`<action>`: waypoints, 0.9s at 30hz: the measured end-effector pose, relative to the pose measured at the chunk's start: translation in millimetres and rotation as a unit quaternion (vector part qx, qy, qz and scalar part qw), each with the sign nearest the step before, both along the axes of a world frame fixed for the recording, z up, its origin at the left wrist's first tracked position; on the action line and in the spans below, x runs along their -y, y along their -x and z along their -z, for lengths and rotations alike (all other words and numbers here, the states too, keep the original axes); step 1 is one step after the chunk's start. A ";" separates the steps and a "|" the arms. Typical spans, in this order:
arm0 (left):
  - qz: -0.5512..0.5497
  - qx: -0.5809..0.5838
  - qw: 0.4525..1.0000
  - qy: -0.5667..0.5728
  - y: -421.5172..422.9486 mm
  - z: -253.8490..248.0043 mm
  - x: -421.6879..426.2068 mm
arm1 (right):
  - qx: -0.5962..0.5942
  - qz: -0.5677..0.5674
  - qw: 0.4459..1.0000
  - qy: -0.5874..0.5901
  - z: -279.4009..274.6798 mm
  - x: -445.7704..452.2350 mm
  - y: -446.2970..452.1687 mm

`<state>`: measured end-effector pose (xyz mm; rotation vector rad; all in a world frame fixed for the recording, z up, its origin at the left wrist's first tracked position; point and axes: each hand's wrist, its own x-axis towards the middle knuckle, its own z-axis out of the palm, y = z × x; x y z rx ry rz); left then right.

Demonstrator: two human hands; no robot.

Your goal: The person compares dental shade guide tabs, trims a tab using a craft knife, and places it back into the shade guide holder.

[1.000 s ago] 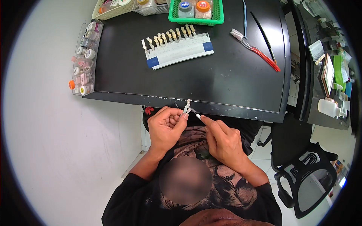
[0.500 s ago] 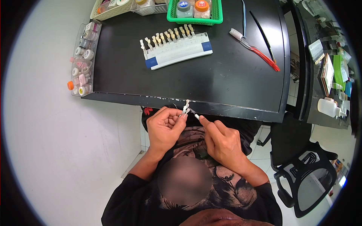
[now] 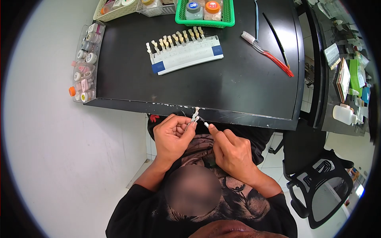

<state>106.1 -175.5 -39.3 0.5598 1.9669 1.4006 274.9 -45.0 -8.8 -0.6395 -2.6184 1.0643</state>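
Note:
My left hand (image 3: pixel 171 134) is closed, pinching a small white tab-like piece (image 3: pixel 195 116) between thumb and fingertips at the table's front edge. A tooth-coloured end shows at its top; its exact kind is too small to make out. In a closed grip, my right hand (image 3: pixel 233 147) holds a thin tool with a white handle (image 3: pixel 206 125), its forefinger along the handle. The tool's slim dark tip points at the white piece, but contact cannot be made out. Beyond both hands lies a dental shade guide (image 3: pixel 188 54), with several tooth-coloured tabs along its far side.
On the black table (image 3: pixel 234 91) are a red-handled toothbrush (image 3: pixel 266 53), a dark thin stick (image 3: pixel 276 37) and a green basket (image 3: pixel 232 20) of jars. A clear tray (image 3: pixel 75 97) of small jars lines the left edge. An office chair (image 3: pixel 317 178) stands at right.
The view has shifted slightly. Both hands keep nearly the same grip and place, with the tool's tip still close to the white piece.

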 end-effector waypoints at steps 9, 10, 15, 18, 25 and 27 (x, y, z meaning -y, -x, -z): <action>-0.001 -0.002 1.000 0.007 1.5 -2.8 0.1 | -0.041 0.035 0.998 0.013 8.0 3.2 -1.4; -0.001 -0.002 1.000 0.007 1.6 -3.0 -0.3 | -0.043 0.033 0.998 0.016 7.8 2.6 -1.0; 0.003 -0.006 1.000 0.008 2.0 -2.8 -0.5 | -0.043 0.024 0.998 0.025 8.2 1.7 0.8; -0.003 0.006 1.000 0.008 1.5 -4.7 -1.3 | -0.043 0.024 0.998 0.030 9.6 2.4 1.2; -0.012 0.021 1.000 0.006 0.6 -5.4 -1.6 | -0.039 0.022 0.999 0.029 7.2 2.0 1.4; -0.006 0.012 1.000 0.004 0.7 -4.6 -1.3 | -0.035 0.019 0.999 0.026 6.1 1.7 1.3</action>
